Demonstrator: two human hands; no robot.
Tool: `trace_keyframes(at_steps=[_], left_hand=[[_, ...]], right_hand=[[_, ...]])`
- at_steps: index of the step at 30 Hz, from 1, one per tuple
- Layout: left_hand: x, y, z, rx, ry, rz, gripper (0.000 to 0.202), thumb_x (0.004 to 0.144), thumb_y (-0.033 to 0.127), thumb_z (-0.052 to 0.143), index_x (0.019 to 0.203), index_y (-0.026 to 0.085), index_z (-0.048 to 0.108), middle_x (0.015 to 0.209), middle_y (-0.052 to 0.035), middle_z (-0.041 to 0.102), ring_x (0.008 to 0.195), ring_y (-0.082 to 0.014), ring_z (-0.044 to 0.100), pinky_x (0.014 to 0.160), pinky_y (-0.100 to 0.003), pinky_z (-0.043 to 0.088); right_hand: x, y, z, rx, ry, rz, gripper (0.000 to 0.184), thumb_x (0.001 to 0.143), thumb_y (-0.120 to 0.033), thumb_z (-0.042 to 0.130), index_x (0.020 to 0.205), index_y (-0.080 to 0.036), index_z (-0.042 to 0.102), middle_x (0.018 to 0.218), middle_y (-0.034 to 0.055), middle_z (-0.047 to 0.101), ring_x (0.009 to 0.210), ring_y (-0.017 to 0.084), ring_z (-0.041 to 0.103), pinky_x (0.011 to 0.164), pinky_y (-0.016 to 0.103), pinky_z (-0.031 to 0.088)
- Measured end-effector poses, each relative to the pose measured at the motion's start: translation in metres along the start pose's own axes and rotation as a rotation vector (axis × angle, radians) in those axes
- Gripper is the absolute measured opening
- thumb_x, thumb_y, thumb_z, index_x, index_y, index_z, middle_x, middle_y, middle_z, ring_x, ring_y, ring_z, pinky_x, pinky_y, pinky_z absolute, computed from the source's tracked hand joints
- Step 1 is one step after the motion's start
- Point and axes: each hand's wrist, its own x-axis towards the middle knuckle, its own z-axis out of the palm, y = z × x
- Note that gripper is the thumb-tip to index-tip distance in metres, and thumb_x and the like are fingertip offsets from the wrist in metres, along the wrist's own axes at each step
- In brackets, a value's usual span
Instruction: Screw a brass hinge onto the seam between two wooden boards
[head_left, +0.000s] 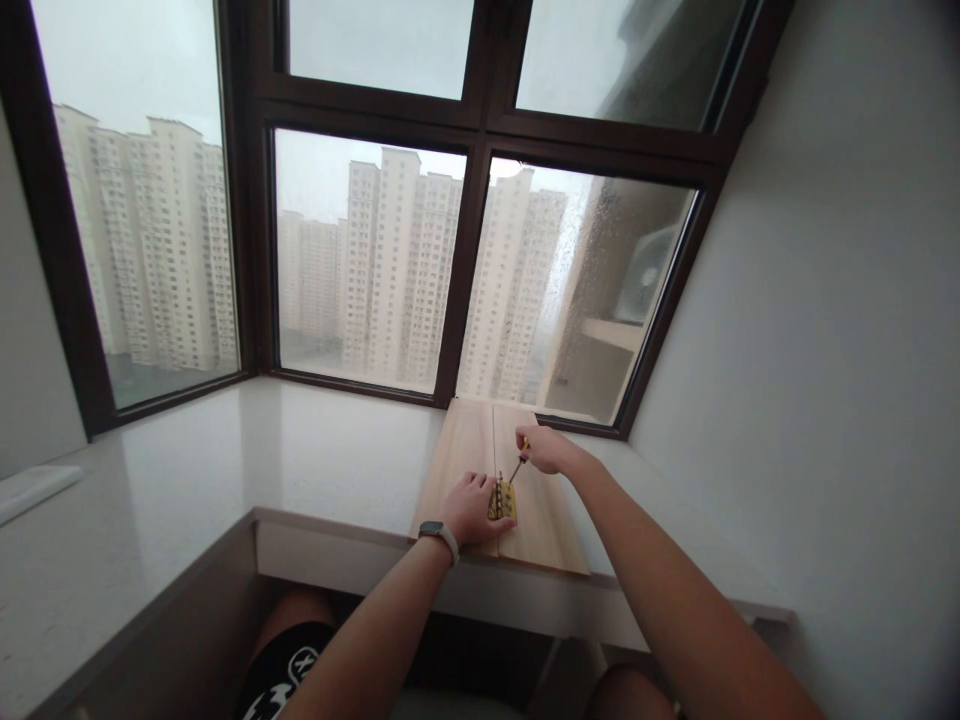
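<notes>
Two light wooden boards (546,520) lie side by side on the white windowsill counter (225,470). A brass hinge (503,500) sits across the seam between them. My left hand (469,508), with a watch on its wrist, rests on the left board and its fingers press against the hinge. My right hand (546,448) is closed round the yellow handle of a small screwdriver (519,462), whose tip points down at the hinge.
Dark-framed windows (465,250) run along the back of the counter, with tower blocks outside. A white wall (825,350) closes the right side. A flat white object (34,488) lies at the far left. My knees show under the counter's front edge.
</notes>
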Motion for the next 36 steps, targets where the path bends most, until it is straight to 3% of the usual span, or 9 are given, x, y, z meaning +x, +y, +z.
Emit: trace_keyframes(at_steps=[5,7,14,20,23,26,29,32,36], left_hand=[[0.0001,0.0007,-0.0003,0.003,-0.003,-0.002,0.076,0.076,0.071,0.063,0.134,0.023,0.051,0.127,-0.0123,0.060,0.122,-0.0348,0.048,0.105,-0.046,0.038],[0.0002,0.0008,-0.0003,0.006,-0.005,-0.005,0.077,0.076,0.071,0.064,0.135,0.023,0.051,0.127,-0.0124,0.059,0.122,-0.0348,0.048,0.105,-0.046,0.038],[0.0002,0.0004,-0.0001,0.001,0.003,0.005,0.076,0.076,0.071,0.063,0.133,0.021,0.052,0.126,-0.0128,0.060,0.122,-0.0343,0.048,0.105,-0.045,0.038],[0.0001,0.0020,-0.0014,0.005,-0.007,-0.003,0.075,0.077,0.071,0.063,0.133,0.023,0.052,0.127,-0.0126,0.060,0.122,-0.0352,0.048,0.105,-0.047,0.038],[0.0001,0.0023,-0.0018,0.004,-0.016,-0.004,0.075,0.077,0.070,0.063,0.134,0.023,0.051,0.128,-0.0126,0.059,0.123,-0.0355,0.047,0.105,-0.047,0.037],[0.0002,0.0019,-0.0011,0.005,-0.017,-0.011,0.074,0.077,0.070,0.064,0.133,0.023,0.052,0.128,-0.0126,0.059,0.123,-0.0356,0.047,0.105,-0.047,0.037],[0.0007,0.0011,0.0002,0.001,-0.010,-0.008,0.075,0.076,0.070,0.064,0.133,0.023,0.052,0.128,-0.0124,0.059,0.123,-0.0350,0.048,0.105,-0.046,0.038],[0.0011,0.0005,0.0012,0.002,-0.005,-0.005,0.074,0.076,0.070,0.064,0.132,0.023,0.052,0.126,-0.0123,0.060,0.122,-0.0348,0.048,0.105,-0.047,0.038],[0.0012,0.0003,0.0017,0.000,0.000,-0.003,0.075,0.076,0.070,0.064,0.133,0.023,0.052,0.127,-0.0121,0.060,0.121,-0.0346,0.049,0.106,-0.046,0.038]], right_hand=[[-0.0043,-0.0007,-0.0031,-0.024,0.011,0.178,0.050,0.093,-0.056,0.057,0.120,-0.015,0.064,0.119,0.0210,0.069,0.109,0.029,0.066,0.085,0.033,0.047],[-0.0065,-0.0014,-0.0043,-0.027,0.022,0.234,0.056,0.095,-0.061,0.050,0.120,-0.014,0.066,0.122,0.0237,0.067,0.113,0.031,0.065,0.090,0.035,0.047],[-0.0064,-0.0008,-0.0026,-0.052,0.041,0.244,0.048,0.096,-0.053,0.051,0.118,-0.014,0.068,0.122,0.0237,0.068,0.112,0.032,0.066,0.088,0.037,0.048],[-0.0021,0.0010,-0.0025,-0.024,0.025,0.028,0.017,0.086,-0.033,0.071,0.100,-0.023,0.069,0.106,0.0069,0.074,0.099,0.021,0.068,0.076,0.026,0.046],[-0.0021,-0.0011,-0.0024,0.014,-0.016,-0.049,0.018,0.081,-0.025,0.075,0.097,-0.023,0.069,0.104,0.0038,0.074,0.095,0.018,0.067,0.073,0.023,0.044],[-0.0035,-0.0033,-0.0019,-0.011,0.018,0.009,0.032,0.082,-0.038,0.076,0.108,-0.022,0.067,0.108,0.0086,0.073,0.098,0.022,0.068,0.075,0.026,0.046],[-0.0055,-0.0039,-0.0030,-0.049,0.054,0.142,0.050,0.089,-0.057,0.062,0.117,-0.016,0.066,0.115,0.0185,0.070,0.104,0.028,0.068,0.080,0.031,0.048],[-0.0073,-0.0030,-0.0052,-0.069,0.049,0.207,0.057,0.095,-0.061,0.047,0.116,-0.012,0.068,0.119,0.0245,0.068,0.109,0.032,0.067,0.085,0.035,0.049],[-0.0068,-0.0016,-0.0049,-0.076,0.052,0.221,0.061,0.096,-0.062,0.043,0.116,-0.011,0.069,0.120,0.0260,0.068,0.110,0.034,0.066,0.088,0.040,0.050]])
